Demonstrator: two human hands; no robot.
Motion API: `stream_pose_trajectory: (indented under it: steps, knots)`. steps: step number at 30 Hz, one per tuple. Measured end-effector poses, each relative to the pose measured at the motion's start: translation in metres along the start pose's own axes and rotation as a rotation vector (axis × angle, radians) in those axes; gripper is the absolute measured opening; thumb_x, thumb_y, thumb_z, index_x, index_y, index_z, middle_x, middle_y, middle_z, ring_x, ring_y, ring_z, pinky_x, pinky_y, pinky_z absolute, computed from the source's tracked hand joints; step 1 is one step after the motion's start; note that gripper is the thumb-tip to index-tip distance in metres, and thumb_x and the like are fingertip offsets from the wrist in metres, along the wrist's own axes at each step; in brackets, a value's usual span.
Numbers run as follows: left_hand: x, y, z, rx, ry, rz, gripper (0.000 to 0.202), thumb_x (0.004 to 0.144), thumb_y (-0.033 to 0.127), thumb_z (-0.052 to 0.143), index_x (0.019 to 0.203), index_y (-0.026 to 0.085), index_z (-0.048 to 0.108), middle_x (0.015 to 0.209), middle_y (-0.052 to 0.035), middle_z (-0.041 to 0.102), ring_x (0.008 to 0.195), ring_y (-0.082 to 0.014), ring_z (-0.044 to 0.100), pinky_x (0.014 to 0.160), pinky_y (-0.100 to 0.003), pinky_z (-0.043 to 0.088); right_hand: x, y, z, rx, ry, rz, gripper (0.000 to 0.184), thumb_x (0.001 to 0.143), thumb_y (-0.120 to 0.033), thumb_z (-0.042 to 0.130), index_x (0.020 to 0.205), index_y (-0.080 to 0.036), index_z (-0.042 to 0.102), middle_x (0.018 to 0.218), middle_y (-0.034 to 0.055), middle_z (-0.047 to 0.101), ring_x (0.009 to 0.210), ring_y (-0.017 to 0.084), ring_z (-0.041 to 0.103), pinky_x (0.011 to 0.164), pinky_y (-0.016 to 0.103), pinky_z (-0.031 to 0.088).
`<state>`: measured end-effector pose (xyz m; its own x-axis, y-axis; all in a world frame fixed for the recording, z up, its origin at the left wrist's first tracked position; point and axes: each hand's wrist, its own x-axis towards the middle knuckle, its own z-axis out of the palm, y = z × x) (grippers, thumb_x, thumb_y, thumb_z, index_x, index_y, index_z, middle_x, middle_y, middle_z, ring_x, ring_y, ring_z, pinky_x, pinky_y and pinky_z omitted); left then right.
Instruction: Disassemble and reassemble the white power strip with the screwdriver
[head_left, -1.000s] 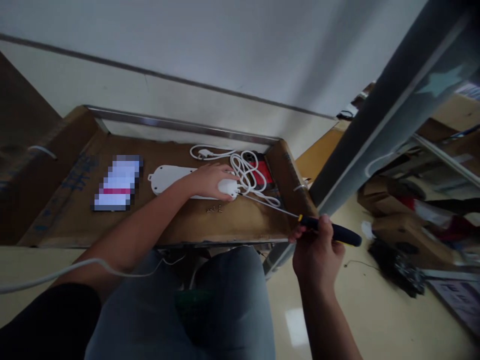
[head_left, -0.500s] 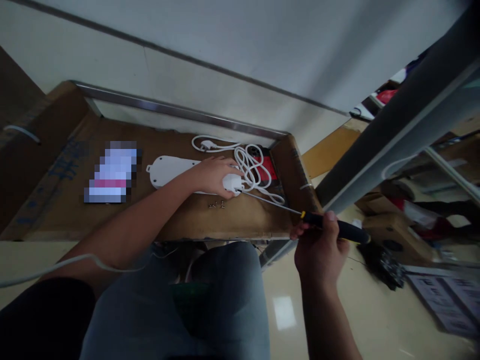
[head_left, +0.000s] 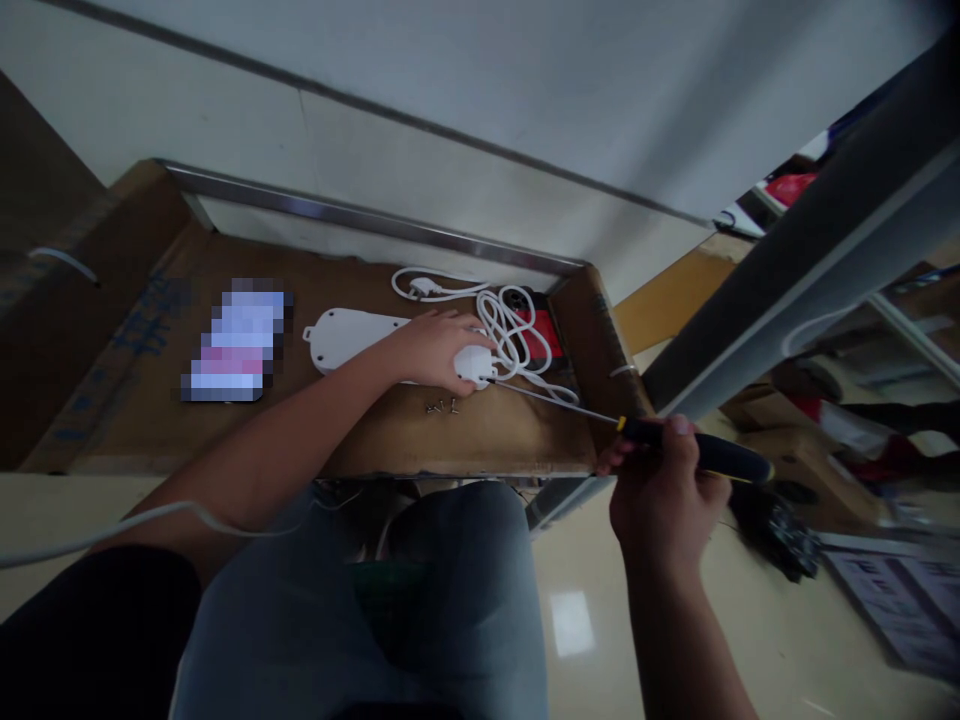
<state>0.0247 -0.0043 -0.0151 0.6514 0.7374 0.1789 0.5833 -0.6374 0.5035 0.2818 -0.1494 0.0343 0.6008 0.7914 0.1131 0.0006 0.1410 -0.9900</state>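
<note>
A white power strip (head_left: 352, 341) lies face down on the cardboard-lined shelf, small dark screw holes showing on it. My left hand (head_left: 435, 350) is wrapped over its right end and grips it. In my right hand (head_left: 664, 490) is a screwdriver (head_left: 697, 450) with a dark and yellow handle. Its long shaft points left, and the tip is at the power strip's right end, beside my left fingers; whether it sits in a screw I cannot tell. Several small screws (head_left: 442, 405) lie just in front of the strip. The white cord (head_left: 506, 325) is coiled behind and right.
A lit phone (head_left: 236, 340), blurred out, lies at the left of the cardboard tray (head_left: 480, 450). A red and black object (head_left: 541, 338) sits under the coiled cord. A grey post (head_left: 787, 240) rises at the right, with boxes (head_left: 810, 475) beyond it.
The whole view has shifted slightly, so everything appears a little further right. Both hands keep their grips, and the screwdriver tip stays at the power strip's end.
</note>
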Motion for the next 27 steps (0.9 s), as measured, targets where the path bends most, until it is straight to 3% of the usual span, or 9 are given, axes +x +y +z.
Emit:
stream_pose_trajectory:
  steps: [11,27]
  knots:
    - [-0.004,-0.004,-0.006,0.018,-0.007,0.002,0.07,0.068,0.043,0.086,0.136,0.031,0.073,0.147,-0.0071,0.065,0.13,-0.0349,0.061,0.113,-0.044,0.041,-0.002,-0.002,0.002,-0.051,-0.05,-0.031,0.057,0.074,-0.065,0.083,0.085,-0.015,0.058,0.061,-0.002,0.056,0.046,0.012,0.054,0.039,0.026,0.044]
    - [-0.004,-0.004,-0.005,0.019,0.002,0.012,0.07,0.069,0.041,0.086,0.137,0.031,0.073,0.146,-0.0072,0.065,0.131,-0.0352,0.061,0.115,-0.045,0.039,0.003,-0.009,0.005,0.017,-0.009,-0.065,0.054,0.071,-0.058,0.087,0.081,-0.016,0.053,0.065,-0.0031,0.057,0.049,0.01,0.053,0.038,0.025,0.042]
